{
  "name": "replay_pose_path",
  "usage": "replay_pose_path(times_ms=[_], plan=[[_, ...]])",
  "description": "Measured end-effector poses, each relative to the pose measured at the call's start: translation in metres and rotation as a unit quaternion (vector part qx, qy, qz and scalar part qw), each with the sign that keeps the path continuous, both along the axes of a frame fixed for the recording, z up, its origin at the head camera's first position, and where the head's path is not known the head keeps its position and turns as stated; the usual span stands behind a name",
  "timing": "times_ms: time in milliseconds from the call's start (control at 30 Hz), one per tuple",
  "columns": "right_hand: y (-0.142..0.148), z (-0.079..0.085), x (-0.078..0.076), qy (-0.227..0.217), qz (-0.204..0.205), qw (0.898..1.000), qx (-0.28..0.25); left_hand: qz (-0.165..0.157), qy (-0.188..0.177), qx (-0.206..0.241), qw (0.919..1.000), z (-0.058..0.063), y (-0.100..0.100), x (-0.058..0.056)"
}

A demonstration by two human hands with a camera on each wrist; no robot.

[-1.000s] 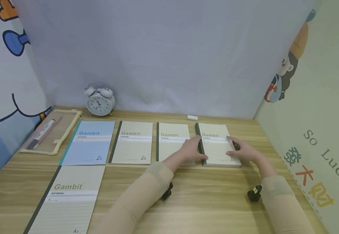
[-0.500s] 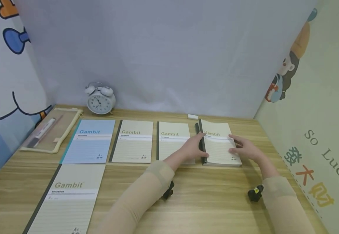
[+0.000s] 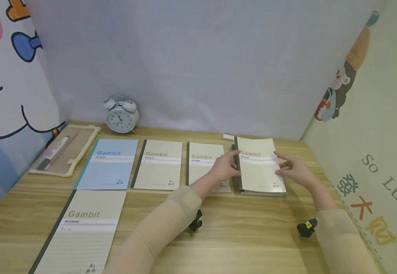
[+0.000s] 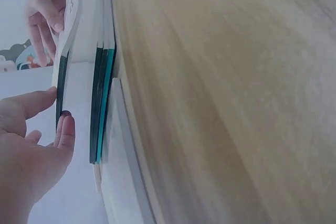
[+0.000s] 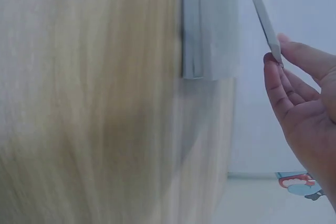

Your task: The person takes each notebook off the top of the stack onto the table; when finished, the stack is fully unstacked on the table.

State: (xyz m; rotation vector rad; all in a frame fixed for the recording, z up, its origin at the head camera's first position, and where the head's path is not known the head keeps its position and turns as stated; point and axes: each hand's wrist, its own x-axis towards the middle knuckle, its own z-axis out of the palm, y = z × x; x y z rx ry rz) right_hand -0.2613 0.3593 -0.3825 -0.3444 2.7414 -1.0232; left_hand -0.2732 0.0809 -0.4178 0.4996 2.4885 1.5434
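Observation:
A cream notebook [image 3: 258, 171] with a black spine is raised off a small stack of notebooks [image 4: 103, 103] at the right of the row. My left hand [image 3: 223, 167] pinches its spine edge between thumb and fingers. On the opposite edge, my right hand [image 3: 296, 172] pinches the same notebook. Both wrist views show a gap between this notebook and the stack, and its cover bends slightly in the left wrist view. One spine in the stack is teal, others are black. Most of the stack is hidden in the head view.
Left of the stack lie two cream notebooks [image 3: 160, 165] and a blue notebook [image 3: 111, 163]. Another cream notebook [image 3: 82, 232] lies nearer the front. A mesh pouch [image 3: 85, 152] with a marker, an alarm clock [image 3: 121, 118] and a white eraser [image 3: 228, 137] are behind.
Both hands have lifted the top notebook off the stack, after it shifted slightly right. The other notebooks have kept their places while the head view swung a little.

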Motion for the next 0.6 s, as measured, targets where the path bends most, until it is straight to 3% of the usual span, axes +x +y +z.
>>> replay_pose_path(times_ms=[400, 600], plan=[[-0.015, 0.028, 0.000, 0.015, 0.002, 1.000, 0.010, -0.014, 0.011, 0.015, 0.9997, 0.021, -0.015, -0.005], [-0.025, 0.038, 0.001, 0.014, 0.003, 1.000, -0.021, -0.021, 0.014, 0.017, 0.9995, 0.033, -0.030, -0.006]])
